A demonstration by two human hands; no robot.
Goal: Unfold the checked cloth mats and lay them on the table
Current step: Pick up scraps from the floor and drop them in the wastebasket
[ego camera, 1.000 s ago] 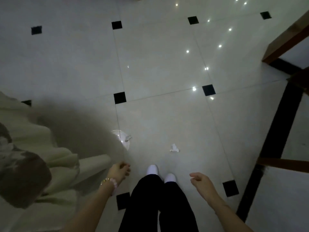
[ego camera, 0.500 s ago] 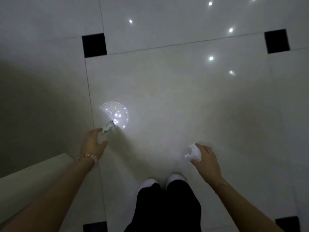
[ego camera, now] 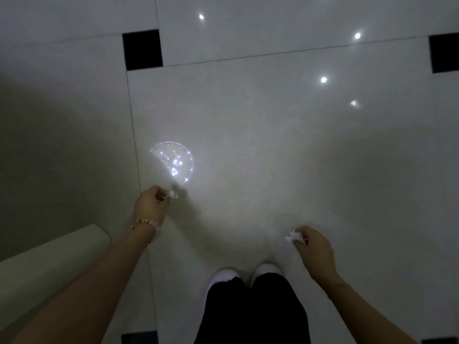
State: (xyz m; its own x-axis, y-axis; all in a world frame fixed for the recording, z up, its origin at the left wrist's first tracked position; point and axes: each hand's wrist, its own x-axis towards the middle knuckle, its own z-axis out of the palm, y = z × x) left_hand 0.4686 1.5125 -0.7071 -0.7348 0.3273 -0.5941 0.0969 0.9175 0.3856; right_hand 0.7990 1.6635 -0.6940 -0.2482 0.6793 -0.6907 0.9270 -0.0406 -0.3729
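My left hand (ego camera: 151, 204) pinches a small white scrap (ego camera: 172, 194), perhaps tissue, low over the floor (ego camera: 248, 145); my right hand (ego camera: 314, 247) pinches a second scrap (ego camera: 293, 236). The checked mats are out of view. Being cloth, they should handle light and limp, so I'd grip two corners.

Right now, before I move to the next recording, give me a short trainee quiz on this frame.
1. True or false: the left hand pinches a white scrap.
2. The right hand holds: A) a second white scrap, B) a checked mat, C) nothing?
3. Fill in: the clear half-disc lies on the ____.
Key: 1 true; 2 A; 3 floor.
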